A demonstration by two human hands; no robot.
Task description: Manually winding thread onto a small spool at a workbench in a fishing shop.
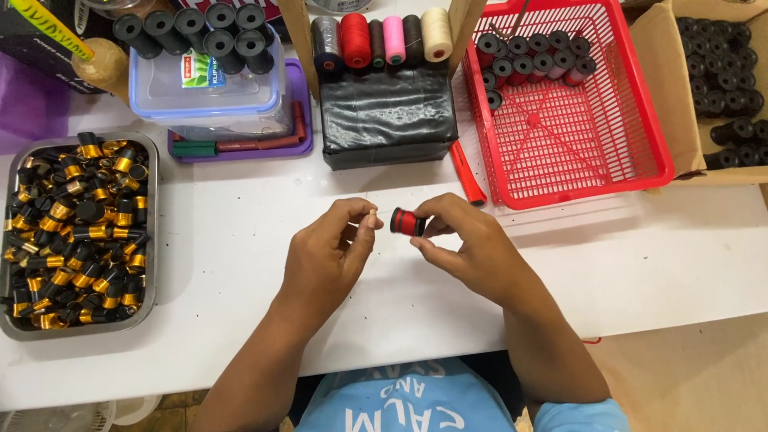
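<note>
My right hand grips a small black bobbin wound with red thread between thumb and fingers, just above the white table. My left hand is a little to its left, fingertips pinched together close to the bobbin's end; whether a thread end is pinched there is too fine to see. Both hands hover over the table's middle, in front of a black wrapped block.
A metal tray full of black and gold bobbins stands at the left. A red basket holds several wound bobbins at its far end. Thread cones, a clear box topped with black bobbins and a cardboard box of black bobbins line the back.
</note>
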